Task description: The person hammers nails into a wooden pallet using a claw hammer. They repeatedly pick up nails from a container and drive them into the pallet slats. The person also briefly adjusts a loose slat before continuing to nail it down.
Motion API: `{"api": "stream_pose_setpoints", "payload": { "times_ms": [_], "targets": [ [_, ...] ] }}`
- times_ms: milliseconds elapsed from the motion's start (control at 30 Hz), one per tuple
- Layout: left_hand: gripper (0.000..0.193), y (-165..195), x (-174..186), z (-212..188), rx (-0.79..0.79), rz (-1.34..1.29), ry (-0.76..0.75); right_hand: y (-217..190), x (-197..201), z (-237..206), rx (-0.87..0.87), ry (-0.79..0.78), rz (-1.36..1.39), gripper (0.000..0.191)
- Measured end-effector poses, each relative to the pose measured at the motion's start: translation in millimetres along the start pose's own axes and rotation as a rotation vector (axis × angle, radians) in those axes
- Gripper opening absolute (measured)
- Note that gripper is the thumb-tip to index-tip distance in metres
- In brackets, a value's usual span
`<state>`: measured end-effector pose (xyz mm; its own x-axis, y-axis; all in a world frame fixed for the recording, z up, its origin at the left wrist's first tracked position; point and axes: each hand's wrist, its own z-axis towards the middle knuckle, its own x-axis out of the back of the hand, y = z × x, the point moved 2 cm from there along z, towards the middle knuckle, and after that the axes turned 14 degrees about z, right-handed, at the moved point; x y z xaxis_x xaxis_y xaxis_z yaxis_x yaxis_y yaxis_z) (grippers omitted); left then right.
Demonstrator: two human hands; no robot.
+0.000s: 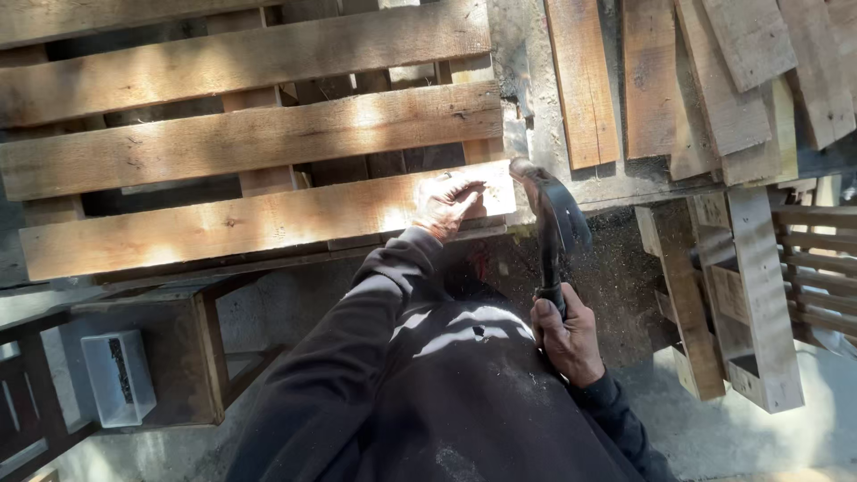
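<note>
A: What do I see first from here?

B: The biggest thing is the pallet [250, 134], lying flat and filling the upper left of my view. Its near board [223, 228] runs from the left side to the middle, in sun and shadow. To the right there is a pile of loose planks [714, 80], and lower right a second pallet frame [750, 295] that stands on its edge. Low on the left I see a small white box [116, 375] beside a dark wooden frame.

A: And the hands?

B: My left hand [446, 203] rests on the right end of the near board, fingers bent down on the wood as if they pinch something small. I cannot tell if a nail is there; it is too small to see. My right hand [564, 335] has its grip closed around the handle of the hammer [553, 223]. The hammer head is up, just beside the end of the board and close to the left hand, not touching the wood.

A: Which step is this, you think?

B: I judge it is hammering at this board end, with the hammer raised. A strike would need the head to fall exactly at the fingertips, so the left fingers must stay clear and the board steady.
</note>
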<state>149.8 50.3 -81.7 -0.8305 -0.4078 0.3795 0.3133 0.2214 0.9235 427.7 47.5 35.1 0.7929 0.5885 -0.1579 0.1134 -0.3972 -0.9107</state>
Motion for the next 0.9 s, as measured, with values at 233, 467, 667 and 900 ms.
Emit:
{"api": "stream_pose_setpoints", "payload": {
  "times_ms": [233, 467, 667, 900],
  "targets": [
    [0.017, 26, 22, 5, -0.237, 0.054, 0.082, -43, -28, -5, -0.293, 0.152, -0.304, 0.033],
    [0.062, 32, 75, 19, 0.344, 0.643, 0.228, -117, -50, -18, 0.901, -0.154, 0.246, 0.06],
    [0.07, 35, 80, 21, 0.254, 1.001, 0.111, -57, -32, 7, -0.132, 0.136, -0.373, 0.038],
    [0.073, 33, 82, 28, 0.239, 1.021, 0.142, -190, -15, -23, 0.926, -0.049, 0.188, 0.034]
  ]
}}
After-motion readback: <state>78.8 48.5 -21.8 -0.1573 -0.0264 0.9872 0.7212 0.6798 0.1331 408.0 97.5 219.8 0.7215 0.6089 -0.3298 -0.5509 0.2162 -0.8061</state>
